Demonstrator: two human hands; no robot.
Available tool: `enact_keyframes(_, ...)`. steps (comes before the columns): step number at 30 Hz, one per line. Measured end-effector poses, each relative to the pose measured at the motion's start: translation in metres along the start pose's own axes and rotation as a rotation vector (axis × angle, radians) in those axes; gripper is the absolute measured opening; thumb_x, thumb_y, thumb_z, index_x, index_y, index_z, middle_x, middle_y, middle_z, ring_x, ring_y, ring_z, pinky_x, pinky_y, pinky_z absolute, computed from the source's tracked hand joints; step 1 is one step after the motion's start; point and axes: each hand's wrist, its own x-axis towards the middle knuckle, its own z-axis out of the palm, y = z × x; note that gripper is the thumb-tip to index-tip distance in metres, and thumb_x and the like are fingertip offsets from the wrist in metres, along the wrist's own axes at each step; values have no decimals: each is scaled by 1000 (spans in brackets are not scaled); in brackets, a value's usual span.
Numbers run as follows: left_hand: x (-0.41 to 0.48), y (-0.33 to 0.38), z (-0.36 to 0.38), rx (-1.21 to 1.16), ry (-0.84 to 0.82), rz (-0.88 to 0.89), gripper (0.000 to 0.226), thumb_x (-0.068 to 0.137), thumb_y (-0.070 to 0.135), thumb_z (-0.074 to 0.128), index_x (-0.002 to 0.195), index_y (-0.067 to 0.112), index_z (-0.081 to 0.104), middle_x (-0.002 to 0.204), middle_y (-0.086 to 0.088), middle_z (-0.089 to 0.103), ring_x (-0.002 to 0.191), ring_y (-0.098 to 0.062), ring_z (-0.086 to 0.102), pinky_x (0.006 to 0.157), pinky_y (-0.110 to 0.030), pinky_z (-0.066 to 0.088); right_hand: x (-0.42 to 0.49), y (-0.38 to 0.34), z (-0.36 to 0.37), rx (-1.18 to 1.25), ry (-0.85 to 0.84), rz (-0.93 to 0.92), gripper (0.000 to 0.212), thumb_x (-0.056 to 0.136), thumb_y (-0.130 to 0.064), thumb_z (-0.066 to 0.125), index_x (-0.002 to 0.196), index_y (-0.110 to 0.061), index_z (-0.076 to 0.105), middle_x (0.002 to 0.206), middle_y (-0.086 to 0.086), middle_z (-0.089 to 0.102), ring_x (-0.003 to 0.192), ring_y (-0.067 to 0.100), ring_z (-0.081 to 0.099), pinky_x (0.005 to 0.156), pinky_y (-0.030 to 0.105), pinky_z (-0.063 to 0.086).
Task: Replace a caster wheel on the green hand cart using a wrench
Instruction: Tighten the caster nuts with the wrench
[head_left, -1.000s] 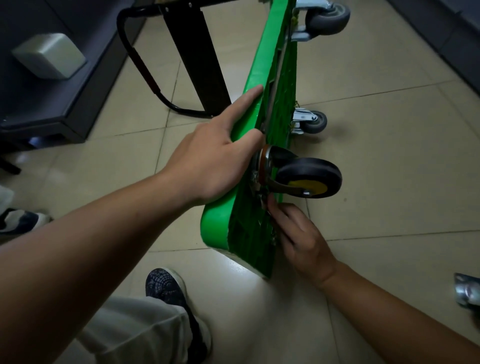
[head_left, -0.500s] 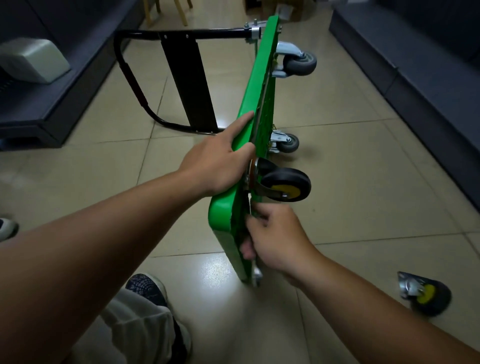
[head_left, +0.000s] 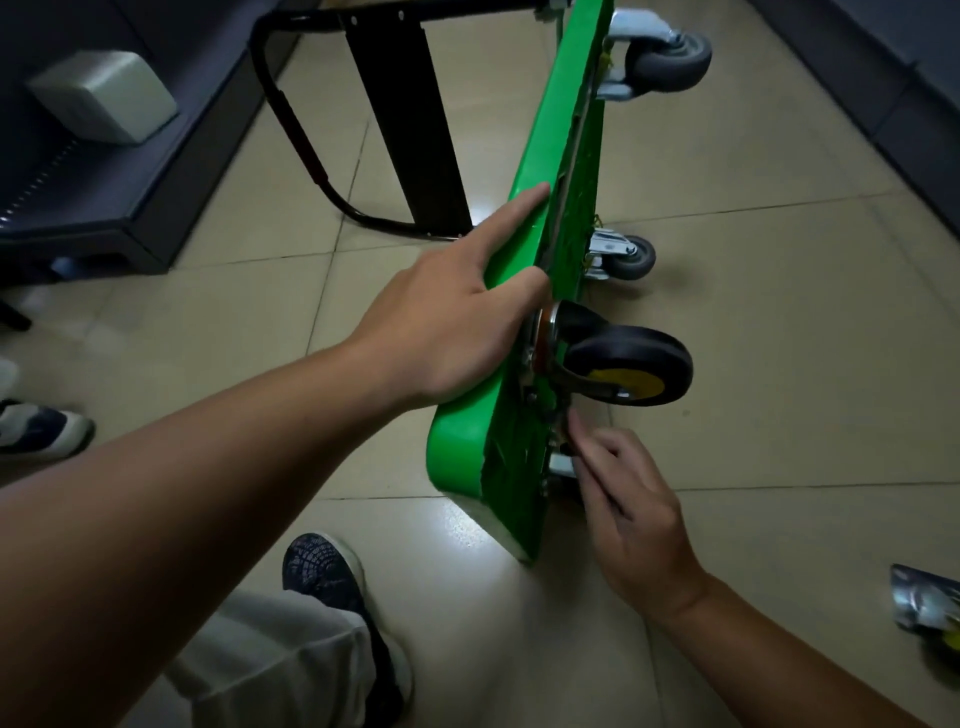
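1. The green hand cart (head_left: 467, 447) stands on its long edge on the tiled floor (head_left: 779, 364), with its underside turned to the person's right.
2. The left hand (head_left: 441, 332) grips the upper rim of the deck. Its index finger lies straight along the green edge and its thumb hooks over the rim just beside the caster mount.
3. A black caster wheel (head_left: 628, 358) with a yellow hub sticks out sideways from the underside, near the close end of the cart.
4. The right hand (head_left: 634, 519) sits just below that wheel, its bent fingers reaching the mounting plate. A bright metal piece (head_left: 562, 462) shows at the fingertips, but it is not clear whether the hand holds anything.
5. Two grey casters (head_left: 670, 57) are fixed farther along the deck, and the black handle (head_left: 311, 156) lies folded on the floor behind it.
6. A loose caster (head_left: 930, 608) lies on the floor at the right edge, well apart from the cart.
7. A dark shoe (head_left: 322, 571) and a pale trouser leg show at the bottom.
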Motion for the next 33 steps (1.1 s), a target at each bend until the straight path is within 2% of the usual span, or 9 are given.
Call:
enact_keyframes(5, 2, -1, 2, 3, 28, 14, 63, 97, 47, 50, 147, 71, 22, 118, 11, 66, 84, -13, 71, 78, -46, 61, 2, 0, 21, 87, -16, -50, 40, 97, 10, 49, 138, 12, 48, 108, 15, 57, 105, 15, 56, 97, 21, 44)
enact_keyframes(13, -1, 2, 1, -27, 18, 1, 67, 88, 51, 50, 144, 74, 23, 129, 16, 60, 93, -13, 71, 86, -48, 59, -6, 2, 31, 193, 87, 33, 44, 103, -3, 50, 147, -1, 47, 97, 5, 51, 86, 17, 54, 78, 22, 45)
enact_keyframes(22, -2, 1, 1, -11, 32, -4, 66, 90, 49, 48, 148, 69, 25, 125, 14, 62, 87, -14, 71, 82, -49, 60, -1, -1, 35, 253, 46, 172, 41, 103, -4, 50, 144, 0, 51, 105, 1, 62, 96, 15, 62, 88, 18, 46)
enact_keyframes(25, -2, 2, 1, -3, 54, -5, 65, 91, 47, 49, 148, 69, 26, 126, 16, 60, 89, -13, 70, 84, -49, 59, 2, -31, 31, 362, 41, 340, 43, 100, -3, 55, 142, -13, 55, 122, -16, 69, 112, 8, 67, 97, 17, 48)
enact_keyframes(26, -3, 2, 1, 0, 55, -8, 65, 91, 47, 49, 148, 70, 25, 126, 15, 59, 89, -13, 70, 84, -48, 59, 5, -45, 29, 451, 52, 449, 43, 100, -4, 56, 138, -22, 60, 114, -19, 72, 102, 5, 69, 90, 18, 52)
enact_keyframes(27, -3, 3, 1, 5, 55, -13, 65, 90, 48, 48, 147, 70, 25, 125, 14, 59, 89, -14, 69, 84, -48, 59, 10, -60, 26, 547, 60, 555, 42, 101, -5, 56, 131, -32, 66, 95, -16, 74, 80, 4, 69, 73, 18, 54)
enact_keyframes(29, -3, 4, 2, 10, 57, -23, 67, 88, 51, 47, 147, 71, 24, 124, 14, 58, 91, -15, 68, 85, -48, 58, 26, -82, 19, 724, 72, 751, 38, 102, -7, 56, 107, -37, 78, 61, -4, 63, 48, 10, 54, 46, 23, 46)
enact_keyframes(31, -3, 6, 2, 18, 56, -20, 67, 88, 51, 47, 148, 70, 24, 125, 14, 56, 95, -14, 67, 88, -48, 57, 42, -90, 14, 908, 99, 934, 24, 101, -9, 59, 94, -19, 79, 57, 4, 58, 42, 16, 52, 40, 23, 42)
enact_keyframes(33, -2, 6, 1, 10, 40, -8, 65, 91, 50, 48, 148, 69, 24, 125, 13, 56, 96, -13, 66, 89, -48, 57, 45, -92, 6, 1020, 125, 998, 19, 100, -12, 61, 90, -14, 77, 61, 6, 60, 43, 16, 53, 39, 22, 41)
